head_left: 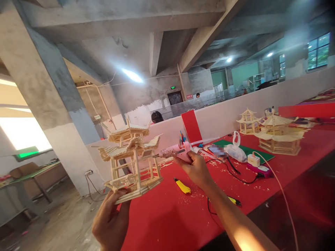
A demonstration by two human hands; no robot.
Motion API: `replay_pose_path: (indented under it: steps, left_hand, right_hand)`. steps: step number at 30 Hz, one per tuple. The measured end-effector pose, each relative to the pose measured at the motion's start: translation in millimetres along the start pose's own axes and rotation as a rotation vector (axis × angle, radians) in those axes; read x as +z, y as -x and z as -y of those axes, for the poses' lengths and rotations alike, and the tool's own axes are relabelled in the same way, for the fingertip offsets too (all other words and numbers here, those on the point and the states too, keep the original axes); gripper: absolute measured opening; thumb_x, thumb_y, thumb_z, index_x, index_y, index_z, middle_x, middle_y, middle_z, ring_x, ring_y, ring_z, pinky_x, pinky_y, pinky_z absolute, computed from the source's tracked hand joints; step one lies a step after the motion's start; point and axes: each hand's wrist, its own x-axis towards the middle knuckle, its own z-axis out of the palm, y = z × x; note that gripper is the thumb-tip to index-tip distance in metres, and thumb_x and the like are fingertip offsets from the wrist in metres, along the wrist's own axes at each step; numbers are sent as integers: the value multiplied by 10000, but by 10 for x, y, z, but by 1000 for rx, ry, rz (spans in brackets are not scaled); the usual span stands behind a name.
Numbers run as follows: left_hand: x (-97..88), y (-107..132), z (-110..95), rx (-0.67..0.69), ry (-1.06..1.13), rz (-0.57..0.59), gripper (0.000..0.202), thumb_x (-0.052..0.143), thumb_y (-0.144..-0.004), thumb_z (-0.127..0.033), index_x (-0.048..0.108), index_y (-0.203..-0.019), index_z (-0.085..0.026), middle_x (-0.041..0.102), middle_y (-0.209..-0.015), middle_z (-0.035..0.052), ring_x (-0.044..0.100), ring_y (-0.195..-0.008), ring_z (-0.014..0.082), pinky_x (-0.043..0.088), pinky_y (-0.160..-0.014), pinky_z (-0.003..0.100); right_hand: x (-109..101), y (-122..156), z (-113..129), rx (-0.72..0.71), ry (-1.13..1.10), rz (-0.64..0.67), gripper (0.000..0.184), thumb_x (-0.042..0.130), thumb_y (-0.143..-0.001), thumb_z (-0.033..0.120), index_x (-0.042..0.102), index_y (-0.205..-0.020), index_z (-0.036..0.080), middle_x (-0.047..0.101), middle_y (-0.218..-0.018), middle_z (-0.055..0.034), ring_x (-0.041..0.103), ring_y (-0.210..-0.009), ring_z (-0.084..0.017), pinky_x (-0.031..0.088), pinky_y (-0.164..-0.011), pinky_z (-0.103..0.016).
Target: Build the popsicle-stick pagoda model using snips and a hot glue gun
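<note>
My left hand grips a small wooden pavilion model by its base and holds it up, slightly tilted, above the table's left edge. The model is built of thin pale sticks, with two tiers of upturned roofs on posts. In my right hand is a pink hot glue gun, fingers wrapped round its handle. Its nozzle points left at the model's right side, just under the lower roof. Whether the tip touches the wood I cannot tell.
On the red table lie a yellow utility knife, wood scraps, a green cutting mat, a plastic bag and a purple power strip with cords. Two more pavilion models stand at the right. A low partition runs behind.
</note>
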Motion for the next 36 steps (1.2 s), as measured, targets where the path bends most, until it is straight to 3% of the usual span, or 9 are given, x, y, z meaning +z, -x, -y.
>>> replay_pose_path:
  steps: [7, 20, 23, 27, 31, 36]
  left_hand:
    - [43, 31, -198, -221, 142, -73, 182, 795, -706, -227, 709, -863, -193, 725, -817, 22, 687, -727, 163, 587, -695, 249]
    - [9, 49, -139, -586, 382, -96, 298, 884, -577, -279, 712, -803, -189, 713, -667, -8, 653, -555, 135, 577, -533, 193]
    - [14, 87, -169, -650, 502, -92, 310, 897, -561, -287, 705, -786, -195, 705, -657, -16, 646, -546, 130, 581, -528, 202]
    - [28, 178, -227, -739, 591, -83, 341, 917, -527, -312, 707, -769, -196, 695, -629, -13, 637, -536, 131, 582, -512, 212]
    - [56, 292, -229, -782, 626, -111, 352, 926, -509, -321, 710, -755, -192, 682, -622, -13, 616, -518, 119, 572, -495, 205]
    - [111, 456, -206, -827, 648, -165, 361, 924, -512, -305, 714, -781, -189, 683, -650, -13, 621, -532, 124, 573, -500, 218]
  right_hand:
    - [95, 3, 23, 86, -115, 42, 439, 727, -700, 537, 450, -596, 213, 382, -546, 69, 331, -520, -87, 290, -455, -214]
    - [80, 116, -114, 179, -112, -30, 459, 697, -720, 623, 513, -667, 206, 439, -570, 55, 395, -531, -110, 372, -472, -232]
    - [89, 187, -49, 81, -26, -73, 383, 685, -777, 554, 564, -690, 201, 511, -575, 35, 464, -537, -124, 404, -492, -235]
    - [128, 285, 35, -197, 147, -138, 244, 638, -864, 428, 675, -952, 204, 702, -858, -50, 645, -766, -186, 514, -690, -276]
    - [106, 414, 51, -382, 331, -116, 148, 610, -906, 349, 664, -966, 224, 711, -866, -58, 663, -773, -195, 524, -703, -294]
    - [24, 563, 65, -476, 437, -58, 97, 595, -921, 287, 658, -965, 228, 702, -854, -55, 668, -775, -198, 519, -667, -284]
